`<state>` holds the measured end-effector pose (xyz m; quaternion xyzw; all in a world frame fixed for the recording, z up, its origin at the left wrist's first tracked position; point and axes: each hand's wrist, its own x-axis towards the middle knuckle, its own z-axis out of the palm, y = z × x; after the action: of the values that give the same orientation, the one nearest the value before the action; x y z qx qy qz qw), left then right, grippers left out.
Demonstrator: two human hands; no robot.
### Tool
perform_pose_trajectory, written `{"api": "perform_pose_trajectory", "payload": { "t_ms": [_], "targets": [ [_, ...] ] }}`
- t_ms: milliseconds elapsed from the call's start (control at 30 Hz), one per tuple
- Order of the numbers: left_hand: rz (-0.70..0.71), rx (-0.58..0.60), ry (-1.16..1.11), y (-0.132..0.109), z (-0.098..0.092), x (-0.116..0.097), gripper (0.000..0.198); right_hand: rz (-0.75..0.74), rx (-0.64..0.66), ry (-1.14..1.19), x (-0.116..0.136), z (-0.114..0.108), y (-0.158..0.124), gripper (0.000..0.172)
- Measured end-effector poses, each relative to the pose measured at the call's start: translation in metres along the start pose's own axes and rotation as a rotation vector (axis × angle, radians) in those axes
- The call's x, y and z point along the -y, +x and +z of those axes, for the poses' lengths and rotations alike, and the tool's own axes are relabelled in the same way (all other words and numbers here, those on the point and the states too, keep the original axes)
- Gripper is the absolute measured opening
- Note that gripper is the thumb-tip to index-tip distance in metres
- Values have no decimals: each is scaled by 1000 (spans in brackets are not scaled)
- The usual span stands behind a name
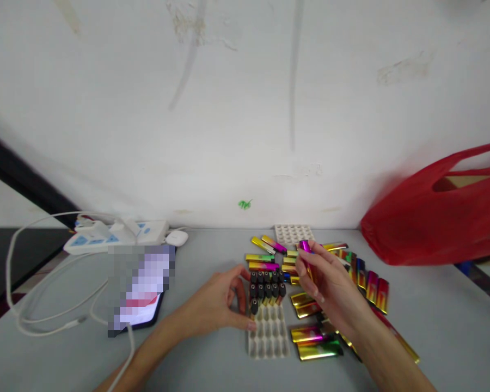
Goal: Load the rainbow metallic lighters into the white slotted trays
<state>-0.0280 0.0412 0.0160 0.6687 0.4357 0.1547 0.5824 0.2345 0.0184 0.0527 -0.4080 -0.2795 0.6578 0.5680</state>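
A white tray of small pockets (269, 329) lies in front of me. Its far rows hold several upright sticks with black tops (268, 290), each top with a small round mark. My left hand (224, 299) is at the tray's left side, thumb and forefinger apart, the thumb tip touching the edge. My right hand (329, 280) is raised just right of the tray, its fingers closed round a shiny purple metallic stick (306, 246), like a vape or lighter. More shiny sticks in gold, pink and green (319, 349) lie about the right hand, some hidden beneath it.
A second white tray (294, 233) lies by the wall. At left are a phone (145, 294), a power strip (118, 237), a white cable (61, 328) and a small white rounded case (176, 238). A red bag (436, 218) stands at right.
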Motion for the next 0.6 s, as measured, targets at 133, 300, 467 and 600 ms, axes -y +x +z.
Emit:
{"api": "perform_pose_trajectory", "payload": {
  "t_ms": [133,300,467,600],
  "targets": [
    [-8,-9,25,0,0,1,78,39,75,-16,2,2,-1,40],
    [-21,-5,27,1,0,3,82,79,80,-93,2,1,-1,53],
    [-19,4,14,1,-1,4,82,70,92,-119,1,0,0,64],
    [-25,-1,17,1,-1,3,82,127,143,-141,-2,-1,1,67]
  ]
}}
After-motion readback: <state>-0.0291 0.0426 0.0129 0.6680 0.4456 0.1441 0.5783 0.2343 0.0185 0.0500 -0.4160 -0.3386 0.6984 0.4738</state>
